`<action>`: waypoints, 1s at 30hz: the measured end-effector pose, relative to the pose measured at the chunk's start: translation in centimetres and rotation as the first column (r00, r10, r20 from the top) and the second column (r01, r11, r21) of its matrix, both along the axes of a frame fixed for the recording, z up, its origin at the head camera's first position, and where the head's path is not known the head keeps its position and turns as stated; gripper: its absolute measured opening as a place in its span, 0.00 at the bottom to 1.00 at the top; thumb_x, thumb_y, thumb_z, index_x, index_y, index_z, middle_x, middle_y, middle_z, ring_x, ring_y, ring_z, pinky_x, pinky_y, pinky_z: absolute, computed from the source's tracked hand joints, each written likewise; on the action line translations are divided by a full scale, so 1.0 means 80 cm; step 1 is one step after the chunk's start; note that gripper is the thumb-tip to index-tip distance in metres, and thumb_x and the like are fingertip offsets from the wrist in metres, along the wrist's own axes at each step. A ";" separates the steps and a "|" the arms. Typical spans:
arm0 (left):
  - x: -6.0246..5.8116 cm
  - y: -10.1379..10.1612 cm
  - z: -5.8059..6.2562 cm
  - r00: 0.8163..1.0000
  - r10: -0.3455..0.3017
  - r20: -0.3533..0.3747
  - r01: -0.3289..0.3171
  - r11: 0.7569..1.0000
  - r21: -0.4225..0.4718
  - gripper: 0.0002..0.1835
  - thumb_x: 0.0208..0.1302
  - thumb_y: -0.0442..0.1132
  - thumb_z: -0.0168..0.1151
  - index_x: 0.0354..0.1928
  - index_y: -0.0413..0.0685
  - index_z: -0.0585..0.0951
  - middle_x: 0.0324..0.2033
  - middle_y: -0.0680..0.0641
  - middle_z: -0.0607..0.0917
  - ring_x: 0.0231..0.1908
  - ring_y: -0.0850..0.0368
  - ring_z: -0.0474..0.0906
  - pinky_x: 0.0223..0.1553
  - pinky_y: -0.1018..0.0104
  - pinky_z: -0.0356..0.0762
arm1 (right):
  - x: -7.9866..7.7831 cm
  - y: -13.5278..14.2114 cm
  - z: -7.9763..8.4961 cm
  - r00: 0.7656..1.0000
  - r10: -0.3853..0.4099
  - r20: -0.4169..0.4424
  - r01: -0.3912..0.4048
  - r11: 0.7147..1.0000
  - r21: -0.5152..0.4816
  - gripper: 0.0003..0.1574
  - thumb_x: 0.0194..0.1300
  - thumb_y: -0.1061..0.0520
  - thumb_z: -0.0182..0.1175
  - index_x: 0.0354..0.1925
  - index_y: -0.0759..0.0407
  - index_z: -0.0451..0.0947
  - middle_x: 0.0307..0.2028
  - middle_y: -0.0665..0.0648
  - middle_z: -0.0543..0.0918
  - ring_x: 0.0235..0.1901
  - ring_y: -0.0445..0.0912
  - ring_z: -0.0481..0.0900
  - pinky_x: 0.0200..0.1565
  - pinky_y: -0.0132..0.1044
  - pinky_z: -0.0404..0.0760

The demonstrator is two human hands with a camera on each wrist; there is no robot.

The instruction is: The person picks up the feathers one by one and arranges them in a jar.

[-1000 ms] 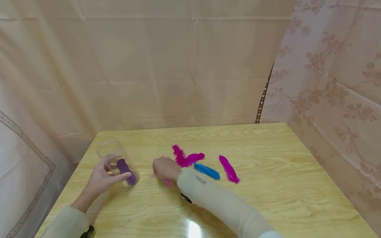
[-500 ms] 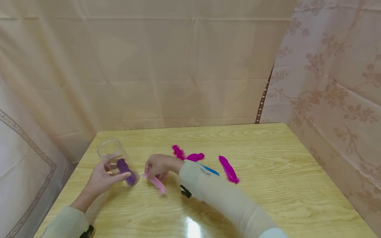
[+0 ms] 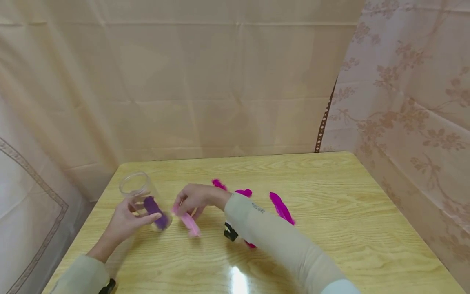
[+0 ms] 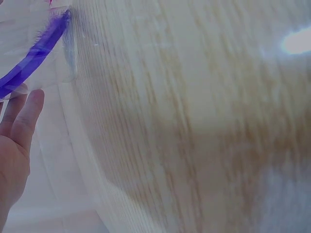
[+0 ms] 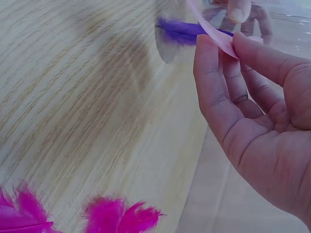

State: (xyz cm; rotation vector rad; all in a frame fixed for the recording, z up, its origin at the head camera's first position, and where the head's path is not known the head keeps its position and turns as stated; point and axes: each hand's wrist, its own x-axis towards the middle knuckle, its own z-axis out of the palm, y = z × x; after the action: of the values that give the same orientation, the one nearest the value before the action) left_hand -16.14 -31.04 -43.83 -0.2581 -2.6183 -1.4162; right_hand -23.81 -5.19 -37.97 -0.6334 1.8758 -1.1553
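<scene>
At the left of the table, my left hand point(image 3: 123, 220) grips a clear plastic container point(image 3: 153, 190) with a round rim. Through its wall shows a purple feather point(image 3: 156, 213); the left wrist view also has this purple feather point(image 4: 36, 56) behind the clear plastic. Just right of the container, my right hand point(image 3: 198, 197) pinches a light pink feather point(image 3: 190, 225) between thumb and fingertips. From the right wrist, the pink feather point(image 5: 214, 34) crosses in front of the container.
Magenta feathers lie on the wooden table point(image 3: 352, 228): one at right point(image 3: 281, 207), two beyond the right wrist, including a fluffy magenta feather point(image 3: 219, 184). A magenta tip point(image 3: 250, 244) shows below the right sleeve point(image 3: 271, 228). A curtain point(image 3: 227, 81) hangs behind the table.
My right hand has moved left toward the container, carrying the pink feather from where it lay. Its sleeve now covers the blue feather. The left hand and container have stayed put.
</scene>
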 end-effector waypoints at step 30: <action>-0.002 -0.002 -0.003 0.999 -0.009 -0.051 0.008 1.000 -0.018 0.37 0.56 0.36 0.79 0.67 0.41 0.73 0.56 0.36 0.82 0.42 0.64 0.82 0.35 0.65 0.84 | -0.009 -0.010 0.014 1.000 -0.008 0.005 0.009 0.986 -0.166 0.17 0.70 0.61 0.65 0.54 0.67 0.80 0.38 0.58 0.84 0.36 0.51 0.85 0.43 0.53 0.85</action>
State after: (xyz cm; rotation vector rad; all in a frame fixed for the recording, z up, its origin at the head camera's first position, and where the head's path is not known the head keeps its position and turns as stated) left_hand -16.33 -31.19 -44.07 -0.3038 -2.5926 -1.3706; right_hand -24.51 -5.95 -36.84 -0.7147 1.7917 -1.3272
